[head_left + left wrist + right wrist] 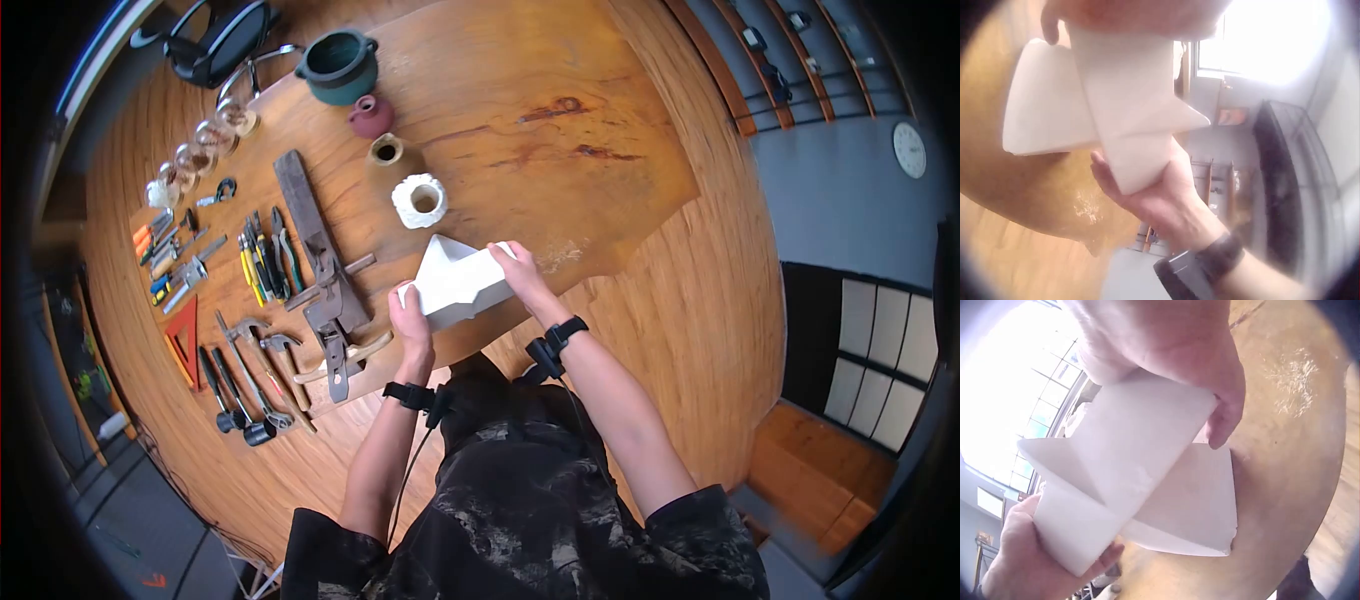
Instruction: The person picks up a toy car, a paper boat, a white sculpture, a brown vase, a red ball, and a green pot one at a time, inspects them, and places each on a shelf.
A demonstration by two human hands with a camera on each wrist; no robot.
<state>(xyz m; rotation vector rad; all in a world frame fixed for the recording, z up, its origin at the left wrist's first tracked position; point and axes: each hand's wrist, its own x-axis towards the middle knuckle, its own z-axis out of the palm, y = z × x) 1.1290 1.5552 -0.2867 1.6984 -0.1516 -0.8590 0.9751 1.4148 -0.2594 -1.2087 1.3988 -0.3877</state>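
Observation:
Both hands hold a white, sharp-edged faceted piece (458,284) over the near side of the table, one hand at each end. My left hand (411,326) grips its left end, thumb along the top. At the opposite end my right hand (520,272) grips it with the fingers curled round the edge. Up close in the right wrist view, the white piece (1129,437) has smooth flat faces and a pointed wedge sticking out of one side. A white rough-surfaced vase (421,201) stands on the table just beyond it.
Behind the white vase stand a brown jar (392,155), a maroon jug (371,117) and a green pot (339,68). A long metal-and-wood plane (318,235) lies left of the hands, with pliers (285,250), hammers (272,365) and a red triangle (183,342) further left.

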